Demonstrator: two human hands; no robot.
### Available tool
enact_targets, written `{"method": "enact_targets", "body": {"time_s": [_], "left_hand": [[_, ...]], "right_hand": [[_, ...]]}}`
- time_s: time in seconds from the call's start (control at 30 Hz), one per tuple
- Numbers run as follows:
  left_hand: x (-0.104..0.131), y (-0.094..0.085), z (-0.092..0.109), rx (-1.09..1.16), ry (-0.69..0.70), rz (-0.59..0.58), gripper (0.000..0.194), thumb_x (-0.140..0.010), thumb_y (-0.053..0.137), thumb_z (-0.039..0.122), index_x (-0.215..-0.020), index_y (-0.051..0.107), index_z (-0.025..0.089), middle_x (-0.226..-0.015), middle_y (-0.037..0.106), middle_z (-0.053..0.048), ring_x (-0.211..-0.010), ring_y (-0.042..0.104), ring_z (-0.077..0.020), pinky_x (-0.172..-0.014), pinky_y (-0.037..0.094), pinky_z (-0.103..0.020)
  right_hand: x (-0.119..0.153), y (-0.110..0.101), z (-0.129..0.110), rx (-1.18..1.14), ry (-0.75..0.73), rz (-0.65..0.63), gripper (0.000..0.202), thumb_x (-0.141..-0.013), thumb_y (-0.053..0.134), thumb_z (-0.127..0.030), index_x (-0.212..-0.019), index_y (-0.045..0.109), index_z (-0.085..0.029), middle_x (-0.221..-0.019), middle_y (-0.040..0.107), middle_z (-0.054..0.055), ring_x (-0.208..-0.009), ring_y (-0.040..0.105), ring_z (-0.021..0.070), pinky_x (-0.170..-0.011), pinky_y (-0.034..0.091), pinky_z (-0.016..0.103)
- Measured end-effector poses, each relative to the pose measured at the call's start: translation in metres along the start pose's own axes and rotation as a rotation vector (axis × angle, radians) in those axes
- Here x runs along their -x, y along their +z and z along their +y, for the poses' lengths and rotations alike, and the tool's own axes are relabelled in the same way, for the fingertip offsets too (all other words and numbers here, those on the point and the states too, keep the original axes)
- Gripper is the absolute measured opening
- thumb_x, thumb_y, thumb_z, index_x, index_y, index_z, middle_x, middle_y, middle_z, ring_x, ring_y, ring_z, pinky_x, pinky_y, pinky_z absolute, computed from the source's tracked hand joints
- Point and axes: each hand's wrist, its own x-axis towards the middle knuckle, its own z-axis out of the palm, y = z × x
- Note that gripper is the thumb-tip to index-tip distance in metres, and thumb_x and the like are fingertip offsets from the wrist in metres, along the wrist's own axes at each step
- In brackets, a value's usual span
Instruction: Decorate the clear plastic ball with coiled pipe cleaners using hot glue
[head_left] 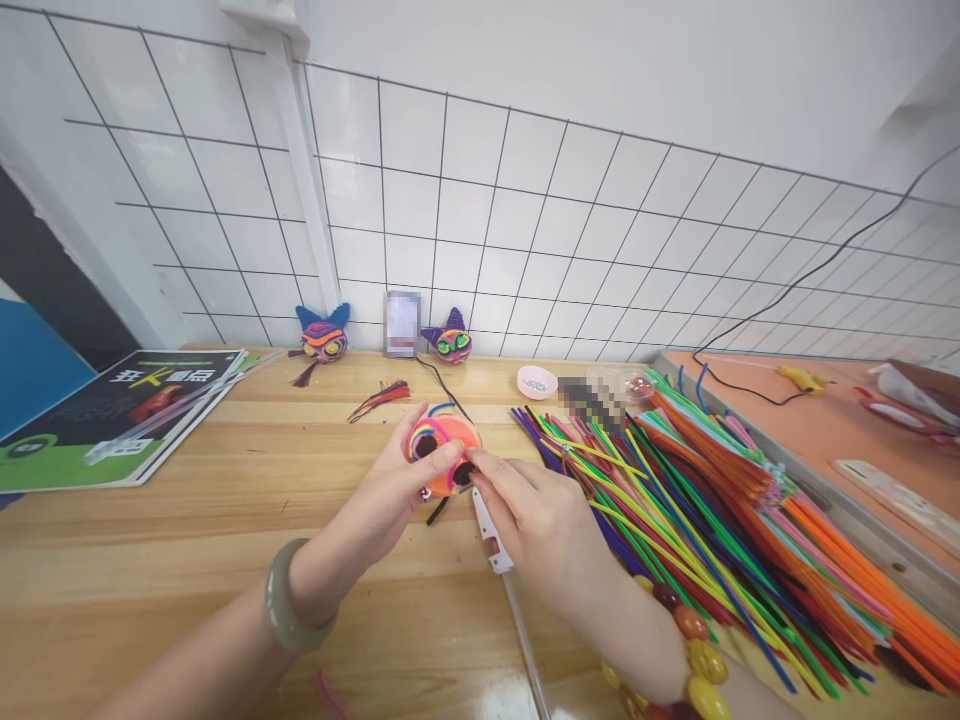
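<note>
Running off the left edge, the magazine (82, 415) is cut short. Half-curled, my left hand (391, 485) grasps the orange disc (466, 433) above the table (225, 560); my right hand (553, 512) pinches its edge, partly covering a white tool (486, 520). Beyond, the pink bowl (537, 396) holds small pale pieces; pixelation hides something rightward.

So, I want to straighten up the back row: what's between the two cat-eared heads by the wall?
In the head view, a small upright panel, its face blurred, stands between the blue-eared head and the purple-eared head, nearer the purple-eared one.
</note>
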Motion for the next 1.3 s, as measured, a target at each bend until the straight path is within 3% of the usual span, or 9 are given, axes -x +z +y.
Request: {"method": "enact_targets", "body": {"time_s": [0.2, 0.4, 0.63, 0.93, 1.13, 1.3], "left_hand": [[-0.001, -0.001, 0.0, -0.062, 0.017, 0.035, 0.095, -0.071, 0.078, 0.031, -0.148, 0.022, 0.026, -0.118, 0.065, -0.008, -0.11, 0.059, -0.024, -0.092, 0.047, -0.033], [-0.005, -0.004, -0.002, -0.216, 0.101, 0.09, 0.101, -0.067, 0.079, 0.033, -0.149, 0.02, 0.022, -0.107, 0.067, -0.008, -0.101, 0.062, -0.024, -0.089, 0.047, -0.037], [-0.007, -0.003, -0.001, -0.324, 0.173, 0.105, 0.1, -0.068, 0.077, 0.035, -0.149, 0.02, 0.02, -0.111, 0.064, -0.01, -0.101, 0.061, -0.0248, -0.09, 0.047, -0.038], [-0.013, -0.017, -0.002, -0.111, 0.054, -0.119, 0.1, -0.072, 0.075, 0.042, -0.15, 0.014, 0.025, -0.137, 0.053, -0.013, -0.12, 0.053, -0.0276, -0.094, 0.046, -0.035], [-0.018, -0.024, -0.006, -0.223, 0.13, -0.18, 0.108, -0.067, 0.075, 0.053, -0.15, 0.014, 0.02, -0.14, 0.049, -0.017, -0.125, 0.048, -0.032, -0.098, 0.042, -0.039], [-0.019, -0.026, -0.005, -0.334, 0.167, -0.226, 0.111, -0.067, 0.075, 0.053, -0.151, 0.012, 0.017, -0.126, 0.06, -0.015, -0.112, 0.057, -0.0285, -0.094, 0.044, -0.037]], "right_hand": [[0.0, 0.001, -0.001, -0.023, 0.011, -0.029, 0.024, -0.093, 0.047, -0.012, -0.111, 0.063, -0.009, -0.082, 0.073, 0.012, -0.074, 0.07, 0.0218, -0.067, 0.057, 0.031], [0.0, 0.005, -0.001, -0.121, 0.075, -0.052, 0.026, -0.091, 0.051, -0.014, -0.116, 0.057, -0.009, -0.088, 0.074, 0.011, -0.07, 0.071, 0.0213, -0.062, 0.057, 0.03], [-0.001, 0.006, 0.001, -0.23, 0.148, -0.093, 0.033, -0.089, 0.054, -0.014, -0.121, 0.053, -0.01, -0.091, 0.075, 0.011, -0.071, 0.073, 0.0224, -0.06, 0.056, 0.03], [-0.005, -0.001, 0.0, -0.302, 0.227, -0.16, 0.033, -0.09, 0.054, -0.016, -0.122, 0.055, -0.014, -0.089, 0.075, 0.009, -0.067, 0.071, 0.0206, -0.056, 0.054, 0.027], [-0.004, -0.002, 0.001, -0.354, 0.226, -0.139, 0.032, -0.089, 0.057, -0.016, -0.121, 0.056, -0.015, -0.091, 0.073, 0.008, -0.076, 0.07, 0.0209, -0.065, 0.056, 0.029], [-0.002, -0.003, 0.004, -0.354, 0.154, -0.052, 0.026, -0.092, 0.054, -0.021, -0.116, 0.06, -0.014, -0.093, 0.066, 0.01, -0.074, 0.065, 0.0189, -0.064, 0.054, 0.029]]}}
